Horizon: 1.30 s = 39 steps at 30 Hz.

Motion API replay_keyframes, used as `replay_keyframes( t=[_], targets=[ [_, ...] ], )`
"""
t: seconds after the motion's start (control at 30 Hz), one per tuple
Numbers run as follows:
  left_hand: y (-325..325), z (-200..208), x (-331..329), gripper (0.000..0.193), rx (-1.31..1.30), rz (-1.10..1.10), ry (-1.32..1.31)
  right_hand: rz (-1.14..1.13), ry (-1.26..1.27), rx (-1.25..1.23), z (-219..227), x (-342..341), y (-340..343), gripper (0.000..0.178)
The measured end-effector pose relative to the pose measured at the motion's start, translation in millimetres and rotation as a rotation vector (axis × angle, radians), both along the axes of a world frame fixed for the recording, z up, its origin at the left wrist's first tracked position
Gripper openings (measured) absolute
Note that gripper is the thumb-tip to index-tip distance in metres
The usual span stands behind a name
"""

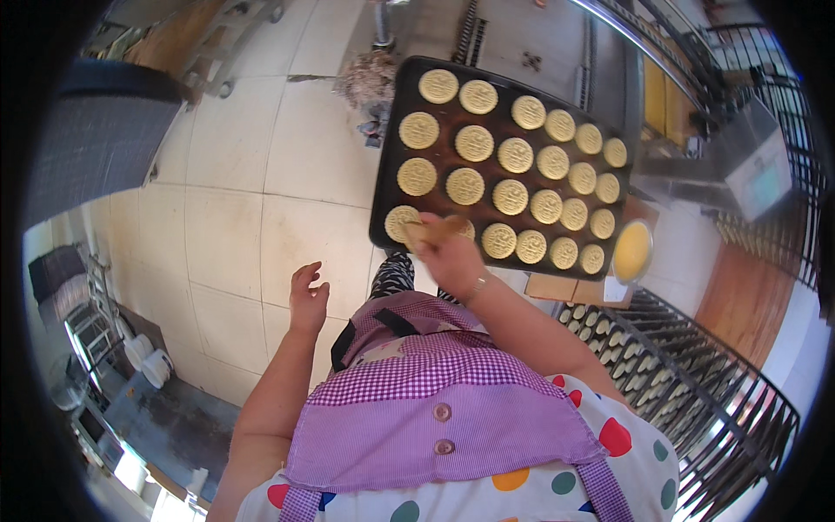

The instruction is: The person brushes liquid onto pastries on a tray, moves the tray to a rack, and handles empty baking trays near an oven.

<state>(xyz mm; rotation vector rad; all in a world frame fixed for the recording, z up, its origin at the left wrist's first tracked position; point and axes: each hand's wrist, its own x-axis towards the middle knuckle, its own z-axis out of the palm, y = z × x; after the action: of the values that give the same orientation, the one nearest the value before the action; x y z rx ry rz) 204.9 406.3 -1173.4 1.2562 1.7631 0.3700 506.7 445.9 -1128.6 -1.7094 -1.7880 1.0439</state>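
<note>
A dark baking tray lies ahead of me, holding several rows of round, pale yellow pastries with scalloped edges and embossed tops, like mooncakes. Over its near left corner, my right hand is closed around a brush with a tan-brown body. The brush is at the corner pastry; blur hides whether the two touch. My hand and the brush partly cover the neighbouring pastry. My left hand hangs over the floor left of the tray, fingers loosely bent and apart, holding nothing.
Right of the tray's near corner stands a bowl of yellow liquid on cardboard. A black rack loaded with pastries is at my right. A metal box sits beyond the tray's right end. Tiled floor extends to the left.
</note>
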Motion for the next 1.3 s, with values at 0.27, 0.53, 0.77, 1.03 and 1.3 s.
replay_keyframes(
  t=[0.27,0.53,0.77,1.03,1.3],
  targets=[
    [-38.7,-5.8,-33.0,0.043,-0.087,0.24,0.018,0.26,-0.243,-0.036,10.9,-43.5,73.6,0.073],
    [-52.8,-12.9,-37.0,0.042,-0.132,0.308,0.019,0.072,-0.516,0.136,-26.5,13.4,229.7,0.024],
    [-50.9,-20.7,-15.1,0.042,-0.131,0.261,-0.025,0.099,-0.397,0.157,-46.8,26.3,186.3,0.028],
    [-29.0,-15.3,16.7,0.041,-0.105,0.169,-0.029,0.132,-0.384,-0.097,-14.6,54.6,121.0,0.036],
    [-9.1,-9.2,74.6,0.042,-0.062,0.026,-0.058,-0.065,-0.245,0.071,-46.8,139.8,106.1,0.027]
  ],
)
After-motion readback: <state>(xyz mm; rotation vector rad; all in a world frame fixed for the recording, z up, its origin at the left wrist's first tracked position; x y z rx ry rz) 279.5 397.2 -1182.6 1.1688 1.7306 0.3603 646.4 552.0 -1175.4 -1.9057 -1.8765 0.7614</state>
